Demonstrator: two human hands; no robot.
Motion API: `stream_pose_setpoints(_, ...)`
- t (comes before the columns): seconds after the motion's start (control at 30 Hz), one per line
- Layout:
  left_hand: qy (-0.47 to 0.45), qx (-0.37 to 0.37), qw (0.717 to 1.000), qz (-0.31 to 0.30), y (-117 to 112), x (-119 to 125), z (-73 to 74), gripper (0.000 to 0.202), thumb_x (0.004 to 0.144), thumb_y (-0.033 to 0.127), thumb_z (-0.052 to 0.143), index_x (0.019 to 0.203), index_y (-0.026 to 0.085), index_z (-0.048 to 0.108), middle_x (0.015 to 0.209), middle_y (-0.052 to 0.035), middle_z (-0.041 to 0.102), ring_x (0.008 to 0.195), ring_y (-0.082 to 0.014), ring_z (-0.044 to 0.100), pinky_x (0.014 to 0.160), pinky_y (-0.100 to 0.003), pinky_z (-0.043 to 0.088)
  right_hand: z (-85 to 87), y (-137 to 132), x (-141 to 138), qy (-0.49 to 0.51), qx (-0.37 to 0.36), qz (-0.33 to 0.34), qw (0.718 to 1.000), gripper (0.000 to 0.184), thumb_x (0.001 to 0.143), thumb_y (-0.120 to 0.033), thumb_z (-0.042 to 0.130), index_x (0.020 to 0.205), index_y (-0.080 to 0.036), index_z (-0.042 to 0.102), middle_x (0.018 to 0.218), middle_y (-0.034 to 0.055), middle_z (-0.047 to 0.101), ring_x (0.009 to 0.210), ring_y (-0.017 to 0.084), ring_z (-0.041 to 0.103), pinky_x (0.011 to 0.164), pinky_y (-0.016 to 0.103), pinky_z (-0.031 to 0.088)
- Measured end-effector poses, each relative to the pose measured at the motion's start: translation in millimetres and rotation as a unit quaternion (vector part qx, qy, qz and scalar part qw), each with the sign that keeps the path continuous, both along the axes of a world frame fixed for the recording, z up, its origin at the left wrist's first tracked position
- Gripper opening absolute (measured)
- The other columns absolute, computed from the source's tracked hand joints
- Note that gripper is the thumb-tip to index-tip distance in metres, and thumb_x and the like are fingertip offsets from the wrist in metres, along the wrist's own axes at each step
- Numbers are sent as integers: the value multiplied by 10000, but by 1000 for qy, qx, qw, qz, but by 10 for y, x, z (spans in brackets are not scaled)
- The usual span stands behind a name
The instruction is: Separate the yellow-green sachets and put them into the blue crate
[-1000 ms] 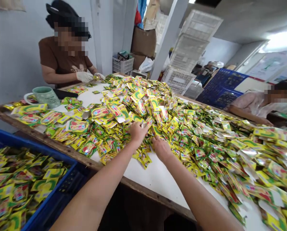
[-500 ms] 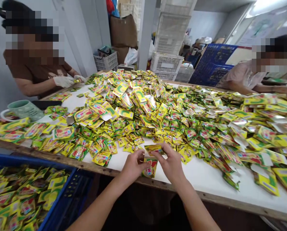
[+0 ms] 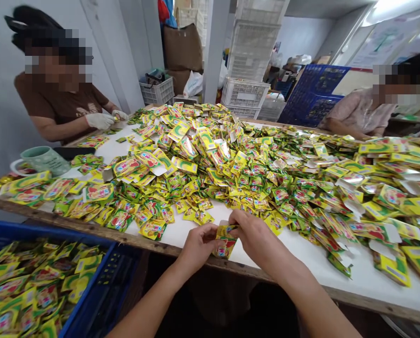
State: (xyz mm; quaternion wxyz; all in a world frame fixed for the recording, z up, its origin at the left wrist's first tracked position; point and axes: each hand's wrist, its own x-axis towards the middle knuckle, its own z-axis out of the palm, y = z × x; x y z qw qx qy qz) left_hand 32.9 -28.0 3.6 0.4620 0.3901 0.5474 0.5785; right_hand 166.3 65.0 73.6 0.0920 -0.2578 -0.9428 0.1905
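Note:
Over the table's near edge, my left hand (image 3: pixel 196 246) and my right hand (image 3: pixel 255 236) both pinch a small stack of yellow-green sachets (image 3: pixel 224 242). The left fingers close on its lower side, the right fingers on its top. Just beyond the hands spreads a big heap of the same sachets (image 3: pixel 238 164) across the white tabletop (image 3: pixel 301 256). Larger yellow cartons (image 3: pixel 149 160) lie mixed into the heap.
A blue crate (image 3: pixel 100 286) holding sachets sits low at my left. A green mug (image 3: pixel 42 159) stands at the table's left end. A gloved person in brown (image 3: pixel 65 105) works at the far left; another person (image 3: pixel 368 110) sits at the right. White baskets (image 3: pixel 245 91) stack behind.
My hands pulled back from the heap to the table's near edge with sachets in them. They now press the sachets together into a tighter stack.

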Motion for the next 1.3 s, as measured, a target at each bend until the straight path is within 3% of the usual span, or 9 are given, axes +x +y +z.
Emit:
stream_pose_setpoints(0.17,-2,-2,1000,10,-26,-48,-70,279,658,320,745,870,153,673,852,-46,676,838,-201,608,748,-281,477,-80,-2,15,-26,51,41,998,209,864,-186,550,715,-200,695,1026,87,568,1004,238,464,848,355,395)
stream_pose_setpoints(0.3,-10,5,1000,4,-59,-67,-77,317,735,407,691,925,153,699,902,-56,681,896,-209,597,803,-296,471,-223,-11,119,119,-43,6,992,201,892,-260,522,851,-239,717,1098,91,560,1063,252,473,906,409,405)
stream_pose_setpoints(0.4,-66,-4,998,7,-81,-61,-39,325,830,425,584,962,154,706,951,-57,684,950,-191,584,874,-290,437,-419,-43,177,278,-259,-118,918,209,838,-363,596,976,-215,649,911,65,583,710,156,541,601,283,471)
stream_pose_setpoints(0.5,-133,-40,990,2,-62,-49,11,192,740,282,685,853,129,709,849,-41,685,829,-145,588,794,-233,428,-578,-111,152,279,-475,-156,820,327,746,-444,693,926,-181,624,693,-4,530,444,61,369,372,189,299)
stream_pose_setpoints(0.6,-172,-56,983,32,3,-48,39,148,644,180,728,773,126,679,746,-12,664,706,-106,571,701,-202,421,-642,-135,92,298,-512,-162,789,359,699,-441,737,904,-153,670,658,-5,555,403,38,341,356,182,276)
stream_pose_setpoints(0.8,-115,-3,992,50,70,-84,-2,269,659,287,771,870,127,723,866,-68,716,815,-166,631,811,-278,481,-666,-43,70,354,-557,-179,730,345,659,-365,763,928,-152,719,701,27,627,414,49,411,389,201,374)
stream_pose_setpoints(0.93,-98,10,994,39,60,-110,-21,275,665,285,769,901,150,723,904,-64,723,842,-175,645,832,-292,497,-629,-48,55,337,-522,-188,761,292,654,-343,744,878,-156,730,650,12,617,364,31,369,342,175,293)
stream_pose_setpoints(1.07,-19,36,996,83,87,-119,-44,239,688,300,750,892,176,741,926,-64,724,879,-191,651,834,-295,510,-604,-60,16,344,-412,-146,831,275,752,-405,684,893,-179,749,704,32,648,515,101,565,518,230,488)
stream_pose_setpoints(1.3,94,53,989,96,183,-71,-101,260,777,320,669,987,174,714,885,-66,693,787,-163,634,714,-258,504,-707,-58,-40,349,-417,-210,813,349,650,-445,768,797,-136,698,554,30,628,467,146,575,474,264,509)
